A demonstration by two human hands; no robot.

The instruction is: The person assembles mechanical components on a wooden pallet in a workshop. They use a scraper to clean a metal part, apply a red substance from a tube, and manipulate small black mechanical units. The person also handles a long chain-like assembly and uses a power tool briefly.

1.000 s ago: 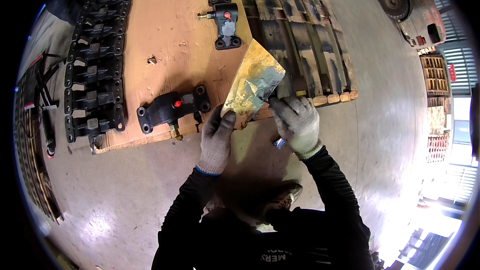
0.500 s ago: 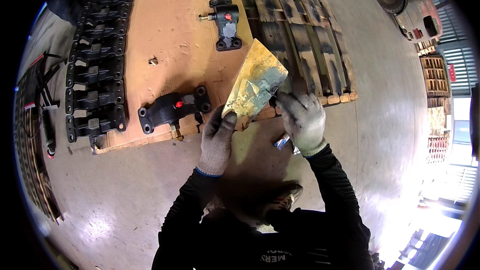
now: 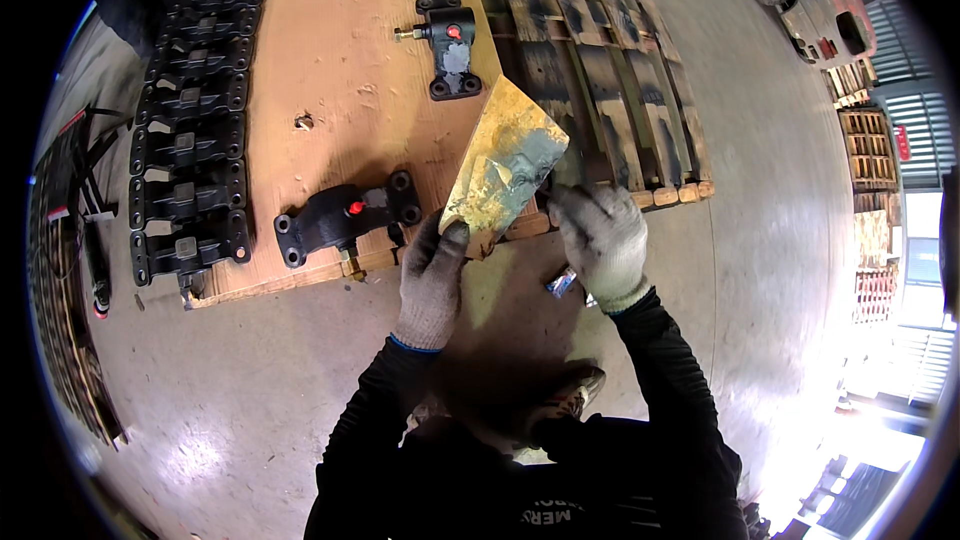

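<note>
My left hand [image 3: 432,288], in a grey glove with dark fingertips, grips the lower left corner of a flat yellowish piece of board [image 3: 478,162]. Grey-green paste [image 3: 524,166] is smeared over the board's middle and right side. Beside the board's right edge is my right hand [image 3: 606,245], gloved the same way, its fingers bent together in a pinch. Whatever those fingers hold, if anything, is hidden. Left of the board, a black cast bracket [image 3: 330,220] with a red cap lies on the cardboard. A second bracket [image 3: 452,50], bearing a grey patch and a brass fitting, lies farther back.
Brown cardboard [image 3: 340,70] covers part of a wooden pallet [image 3: 620,90] in front of me. A black track chain [image 3: 190,150] runs along its left side. A small blue-and-white packet [image 3: 561,282] is below my right hand. A red vehicle [image 3: 825,10] stands far right.
The board has shifted slightly left with my left hand. My right hand has moved a little left too and stays beside the board's edge. The brackets lie as before.
</note>
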